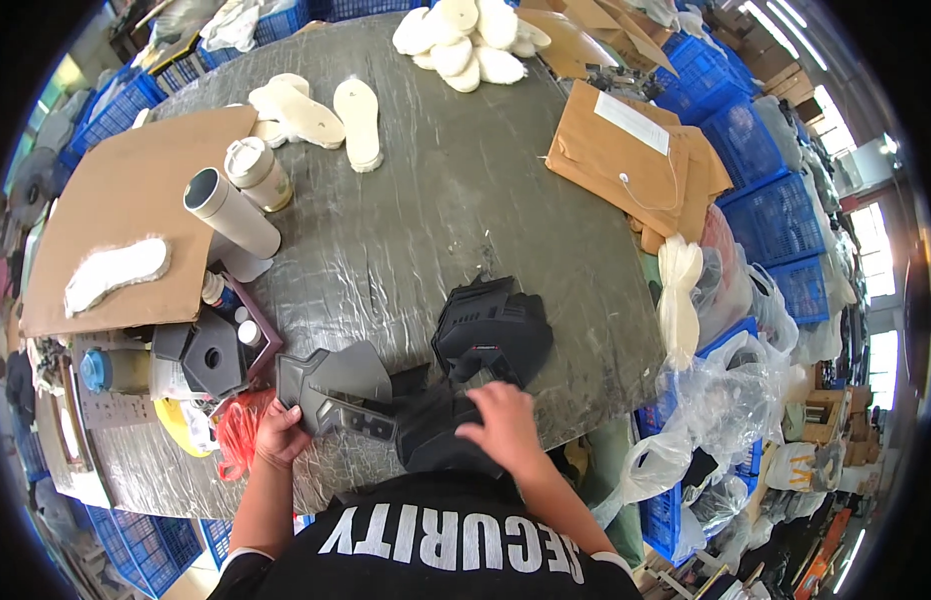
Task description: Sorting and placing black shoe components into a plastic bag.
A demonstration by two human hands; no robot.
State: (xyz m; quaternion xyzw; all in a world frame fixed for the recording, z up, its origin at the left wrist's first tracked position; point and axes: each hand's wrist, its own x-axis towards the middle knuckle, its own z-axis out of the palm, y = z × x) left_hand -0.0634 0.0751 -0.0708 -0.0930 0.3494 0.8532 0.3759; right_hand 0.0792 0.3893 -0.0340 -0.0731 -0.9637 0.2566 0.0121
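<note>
Near edge of the grey counter (436, 210): left hand (278, 436) has its fingers clamped on the near left corner of a grey shoe upper piece (336, 390), held flat just above the counter. Right hand (504, 420) lies palm down on a black shoe upper piece (436, 435) just right of the grey one, fingers spread, gripping nothing. Stack of black upper pieces (491, 330) just beyond the right hand. Far left: cardboard sheet (126, 210) with a white insole (116, 272), cardboard tube (231, 212), lidded cup (258, 172). Far right: brown envelopes (626, 150).
</note>
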